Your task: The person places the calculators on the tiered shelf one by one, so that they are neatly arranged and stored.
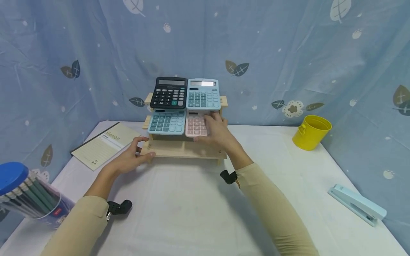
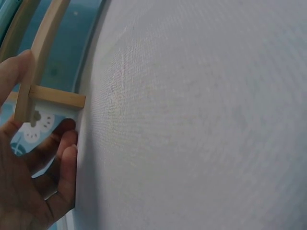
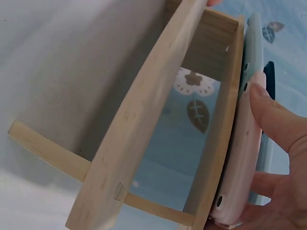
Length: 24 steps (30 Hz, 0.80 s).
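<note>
A stepped wooden rack point(image 1: 184, 149) stands against the back curtain. My left hand point(image 1: 132, 156) grips the left end of its bottom board, thumb at the front edge; in the left wrist view the thumb point(image 2: 14, 72) lies on the wood and the other fingers curl below. My right hand point(image 1: 221, 133) holds a pink calculator point(image 1: 195, 126) by its right side on the middle step, thumb at its lower edge point(image 3: 242, 158). Left of it sits a light blue calculator point(image 1: 166, 122). On the top step stand a black calculator point(image 1: 169, 94) and another light blue calculator point(image 1: 203, 96).
Left of the rack lies a notepad point(image 1: 107, 144). A clear tub of pencils with a blue lid point(image 1: 12, 177) stands at the near left. To the right are a yellow bucket point(image 1: 309, 133) and a light blue stapler point(image 1: 357, 204) on the white tabletop point(image 1: 185, 206).
</note>
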Available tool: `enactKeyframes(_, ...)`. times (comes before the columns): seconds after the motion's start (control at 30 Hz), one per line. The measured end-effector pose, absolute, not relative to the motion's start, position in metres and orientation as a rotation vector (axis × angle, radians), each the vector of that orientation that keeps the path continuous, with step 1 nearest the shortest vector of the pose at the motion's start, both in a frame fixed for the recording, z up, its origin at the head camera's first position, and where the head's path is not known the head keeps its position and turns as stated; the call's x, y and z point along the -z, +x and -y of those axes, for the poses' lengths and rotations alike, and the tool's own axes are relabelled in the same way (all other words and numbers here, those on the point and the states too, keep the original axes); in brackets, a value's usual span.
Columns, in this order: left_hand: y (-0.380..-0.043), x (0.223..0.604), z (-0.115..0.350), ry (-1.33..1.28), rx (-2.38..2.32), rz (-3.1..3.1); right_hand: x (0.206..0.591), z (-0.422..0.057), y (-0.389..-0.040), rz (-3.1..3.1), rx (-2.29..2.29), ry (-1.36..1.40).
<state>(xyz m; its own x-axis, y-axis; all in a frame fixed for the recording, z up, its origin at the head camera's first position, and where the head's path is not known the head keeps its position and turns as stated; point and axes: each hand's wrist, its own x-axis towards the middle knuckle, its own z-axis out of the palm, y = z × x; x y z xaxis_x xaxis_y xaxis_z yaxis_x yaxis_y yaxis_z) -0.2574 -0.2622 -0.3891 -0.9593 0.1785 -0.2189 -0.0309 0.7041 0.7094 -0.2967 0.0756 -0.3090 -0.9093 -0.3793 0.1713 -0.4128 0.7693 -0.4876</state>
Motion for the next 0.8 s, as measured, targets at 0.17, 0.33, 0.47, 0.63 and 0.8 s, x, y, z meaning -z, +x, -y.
enactKeyframes(0.17, -0.258, 0.387, 0.260, 0.125, -1.105, -2.648, 0.313, -0.076, -0.298, 2.880, -0.902, 0.585)
enactKeyframes(0.33, -0.258, 0.386, 0.260, 0.134, -1.113, -2.648, 0.316, -0.077, -0.299, 2.866, -0.905, 0.569)
enactKeyframes(0.47, -0.257, 0.388, 0.260, 0.147, -1.116, -2.651, 0.317, -0.080, -0.297, 2.845, -0.846, 0.643)
enactKeyframes(0.63, -0.249, 0.384, 0.261, 0.261, -1.122, -2.684, 0.316, -0.093, -0.292, 2.866, -0.791, 0.718)
enactKeyframes(0.8, -0.237, 0.366, 0.257, 0.365, -0.939, -2.781, 0.316, -0.114, -0.282, 2.930, -0.808, 0.697)
